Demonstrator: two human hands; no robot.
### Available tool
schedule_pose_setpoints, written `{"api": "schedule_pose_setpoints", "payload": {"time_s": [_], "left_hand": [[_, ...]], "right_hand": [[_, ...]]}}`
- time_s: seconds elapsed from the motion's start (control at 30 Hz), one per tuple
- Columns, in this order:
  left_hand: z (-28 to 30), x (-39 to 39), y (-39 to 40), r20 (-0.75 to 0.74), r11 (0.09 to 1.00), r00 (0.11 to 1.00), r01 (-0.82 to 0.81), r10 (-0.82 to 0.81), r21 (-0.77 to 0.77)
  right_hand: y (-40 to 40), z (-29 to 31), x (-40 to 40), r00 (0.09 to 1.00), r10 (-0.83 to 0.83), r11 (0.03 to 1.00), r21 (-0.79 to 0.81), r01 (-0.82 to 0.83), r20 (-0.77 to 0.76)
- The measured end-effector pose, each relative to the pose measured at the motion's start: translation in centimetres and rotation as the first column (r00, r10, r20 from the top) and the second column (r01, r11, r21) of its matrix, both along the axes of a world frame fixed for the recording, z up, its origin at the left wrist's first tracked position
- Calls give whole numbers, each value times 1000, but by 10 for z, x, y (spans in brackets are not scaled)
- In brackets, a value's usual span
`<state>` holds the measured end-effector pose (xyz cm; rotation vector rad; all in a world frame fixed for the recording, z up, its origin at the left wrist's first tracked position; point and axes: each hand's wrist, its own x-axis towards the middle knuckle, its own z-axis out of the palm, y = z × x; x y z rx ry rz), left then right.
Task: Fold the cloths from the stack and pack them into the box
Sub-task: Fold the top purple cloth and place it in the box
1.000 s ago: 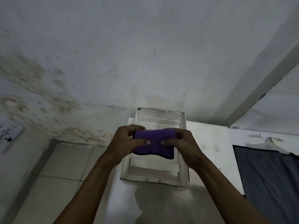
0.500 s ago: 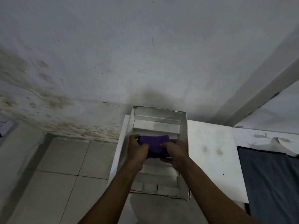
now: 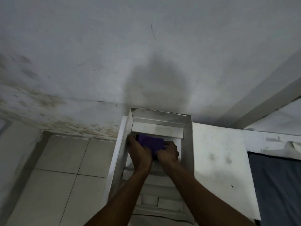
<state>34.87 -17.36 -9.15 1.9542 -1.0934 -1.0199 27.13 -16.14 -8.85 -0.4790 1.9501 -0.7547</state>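
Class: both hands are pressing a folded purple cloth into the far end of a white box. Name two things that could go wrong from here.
1. The purple cloth may spring unfolded once the left hand and right hand release it.
2. The box sits at the white table edge; pushing could shift it off.

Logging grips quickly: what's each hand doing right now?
Left hand: closed on the folded purple cloth, inside the white cardboard box.
Right hand: closed on the same cloth.
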Motion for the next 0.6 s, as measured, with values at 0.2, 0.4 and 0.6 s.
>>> {"api": "schedule_pose_setpoints", "payload": {"time_s": [0.2, 0.4, 0.6], "left_hand": [[-1, -7, -1, 342, 992, 935, 119, -95, -49], [21, 3, -1, 586, 868, 669, 481, -457, 127], [15, 22, -3, 489, 661, 453, 595, -746, 457]], "right_hand": [[-1, -4, -1, 1000, -18, 999, -49, 18, -3], [-7, -10, -1, 995, -58, 996, -56, 62, 83], [-16, -16, 6, 979, -85, 992, -76, 101, 183]]}}
